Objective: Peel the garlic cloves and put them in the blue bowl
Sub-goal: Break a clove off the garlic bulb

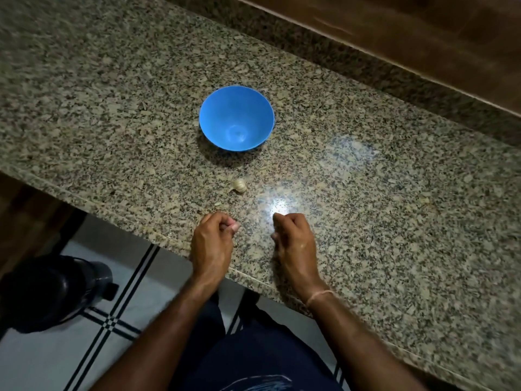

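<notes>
The blue bowl stands upright on the granite counter, and I see nothing inside it. A small pale garlic piece with a short tail lies on the counter between the bowl and my hands. My left hand rests at the counter's near edge with its fingers curled shut. Pinkish tips show at its thumb side, and I cannot tell whether they are fingertips or a clove. My right hand rests beside it, also curled shut, with nothing visible in it. Both hands are a short way nearer than the garlic.
The granite counter runs diagonally, with a bright light glare close to my right hand. A wooden ledge borders it at the far right. Below the near edge are tiled floor and a dark round object at the left.
</notes>
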Demonstrator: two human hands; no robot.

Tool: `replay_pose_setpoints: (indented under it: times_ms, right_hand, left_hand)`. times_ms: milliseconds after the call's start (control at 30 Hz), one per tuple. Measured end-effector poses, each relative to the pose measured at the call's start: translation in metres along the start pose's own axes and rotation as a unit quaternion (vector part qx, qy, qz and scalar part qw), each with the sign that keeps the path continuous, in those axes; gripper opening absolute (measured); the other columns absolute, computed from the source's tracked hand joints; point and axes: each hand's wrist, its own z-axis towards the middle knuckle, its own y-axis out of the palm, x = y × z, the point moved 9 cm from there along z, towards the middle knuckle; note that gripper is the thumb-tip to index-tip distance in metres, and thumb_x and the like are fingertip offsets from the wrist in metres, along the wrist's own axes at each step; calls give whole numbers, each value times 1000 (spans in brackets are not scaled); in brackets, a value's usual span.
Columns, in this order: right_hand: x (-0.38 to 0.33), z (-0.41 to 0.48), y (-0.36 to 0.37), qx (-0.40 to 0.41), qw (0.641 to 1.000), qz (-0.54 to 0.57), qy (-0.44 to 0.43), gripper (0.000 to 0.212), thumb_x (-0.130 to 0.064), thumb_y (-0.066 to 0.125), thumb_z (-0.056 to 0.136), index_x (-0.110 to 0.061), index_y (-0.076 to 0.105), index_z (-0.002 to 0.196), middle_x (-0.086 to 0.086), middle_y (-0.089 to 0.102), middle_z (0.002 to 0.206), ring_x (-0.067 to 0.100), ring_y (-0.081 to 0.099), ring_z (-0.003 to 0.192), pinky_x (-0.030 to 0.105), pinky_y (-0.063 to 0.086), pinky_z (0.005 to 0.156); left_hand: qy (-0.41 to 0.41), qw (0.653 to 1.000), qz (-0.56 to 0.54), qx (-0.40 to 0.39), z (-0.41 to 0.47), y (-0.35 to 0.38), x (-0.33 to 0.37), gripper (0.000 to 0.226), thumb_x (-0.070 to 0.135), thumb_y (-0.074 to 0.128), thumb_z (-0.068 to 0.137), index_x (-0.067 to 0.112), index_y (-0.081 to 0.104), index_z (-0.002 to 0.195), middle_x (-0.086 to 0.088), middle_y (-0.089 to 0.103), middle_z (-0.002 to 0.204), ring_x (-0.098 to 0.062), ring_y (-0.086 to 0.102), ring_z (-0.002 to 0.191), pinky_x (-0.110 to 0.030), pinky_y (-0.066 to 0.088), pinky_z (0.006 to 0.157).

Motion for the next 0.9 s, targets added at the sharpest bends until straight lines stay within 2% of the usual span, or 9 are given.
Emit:
replay_pose_setpoints:
  times_ms: [167, 267, 367, 500, 567, 667, 800, 867, 900]
  right_hand:
    - [-33, 18, 21, -17, 999, 7, -36, 24, 0, 66, 98, -6, 69, 122, -3, 56, 106, 11, 59, 93, 21, 58, 82]
    - [-31, 16, 15, -16, 999, 14, -29, 33, 2, 70, 95, -4, 67, 127, -3, 55, 108, 12, 57, 96, 5, 48, 84]
    - [-31, 15, 17, -17, 998, -14, -52, 31, -6, 77, 92, -6, 69, 122, -3, 55, 109, 12, 54, 98, 0, 41, 80]
    - [-31, 27, 23, 2, 998, -32, -58, 4, -12, 75, 95, -13, 71, 95, -8, 57, 93, 11, 53, 89, 12, 42, 72]
    - [-30, 31, 23, 9, 996, -59, -64, 10, -11, 75, 94, -15, 69, 87, -8, 57, 86, 12, 51, 83, 21, 41, 65]
    - [-30, 34, 24, 18, 988, -133, -75, 10, -11, 75, 92, -15, 68, 87, -4, 59, 82, 13, 48, 77, 24, 32, 63]
    - [-33, 40, 30, 16, 970, -224, -90, 12, -7, 74, 91, -13, 63, 91, 2, 56, 81, 16, 45, 73, 28, 33, 63]
    - [-35, 42, 32, -17, 973, -218, -77, 5, -10, 61, 98, -12, 61, 94, 3, 57, 85, 19, 50, 77, 30, 36, 64]
    - [-38, 40, 31, -31, 982, -176, -56, 12, -14, 52, 101, -12, 61, 93, 3, 58, 88, 20, 53, 79, 31, 40, 65]
  left_hand:
    - [-2, 1000, -7, 3, -3, 1, -1, 13, 17, 73, 96, 24, 65, 88, 11, 63, 89, -4, 59, 80, -23, 47, 62]
    - [-1, 1000, -15, 5, -3, -1, -1, 13, 18, 73, 96, 25, 65, 87, 9, 65, 89, -8, 62, 81, -28, 52, 65]
    - [-7, 1000, -17, 8, -1, -2, -3, 11, 20, 72, 97, 25, 66, 88, 7, 67, 91, -9, 64, 81, -30, 55, 65]
    - [-6, 1000, -8, 8, 0, 0, -1, 13, 22, 73, 96, 26, 65, 87, 5, 67, 90, -9, 62, 80, -26, 49, 61]
    - [-3, 1000, -8, 5, 0, 0, -1, 14, 23, 73, 96, 27, 64, 87, 5, 67, 90, -10, 63, 80, -29, 52, 63]
    - [-4, 1000, -13, 0, -1, 1, -2, 13, 23, 73, 96, 27, 65, 88, 6, 67, 91, -11, 65, 82, -33, 57, 67]
    - [-7, 1000, -30, -4, -1, -3, -2, 9, 22, 73, 96, 25, 68, 89, 8, 70, 91, -10, 67, 84, -38, 62, 72]
    - [-7, 999, -45, -6, -3, -8, -2, 7, 22, 73, 96, 24, 69, 91, 10, 71, 92, -8, 68, 86, -40, 63, 74]
    - [-7, 999, -53, -5, -3, -11, -2, 6, 23, 73, 96, 24, 69, 92, 11, 71, 93, -7, 68, 86, -40, 63, 75]
